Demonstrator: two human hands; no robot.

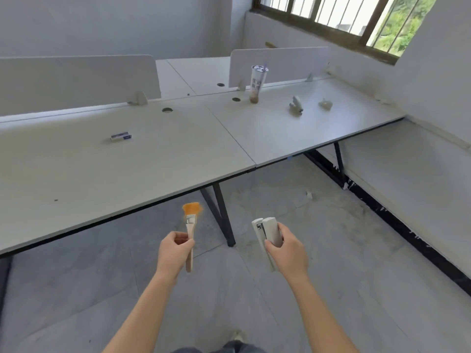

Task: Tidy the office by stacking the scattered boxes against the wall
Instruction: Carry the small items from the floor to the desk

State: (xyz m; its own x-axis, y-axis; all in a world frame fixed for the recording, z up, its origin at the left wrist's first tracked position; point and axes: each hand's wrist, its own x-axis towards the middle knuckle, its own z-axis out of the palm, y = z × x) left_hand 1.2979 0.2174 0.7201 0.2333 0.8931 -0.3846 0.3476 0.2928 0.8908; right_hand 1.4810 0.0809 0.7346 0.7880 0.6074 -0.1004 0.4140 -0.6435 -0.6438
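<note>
The desk ran across the view, its front edge just ahead of the 2 hands. A divider stood along its back edge. The left hand gripped a brush by the wooden handle, bristles up. The right hand was curled round a white stapler. The 2 hands were off the desk, over the floor.

A tall cup stood near the back edge by the divider. Toward the right end lay a 2nd stapler and a crumpled scrap.

Only 1 box showed: small, purple and white, flat on the desk's left half, well apart from the rest and from the wall. It looked light and stiff, probably card. It seemed easy to pinch across its long sides with 1 hand, once a hand was freed.
</note>
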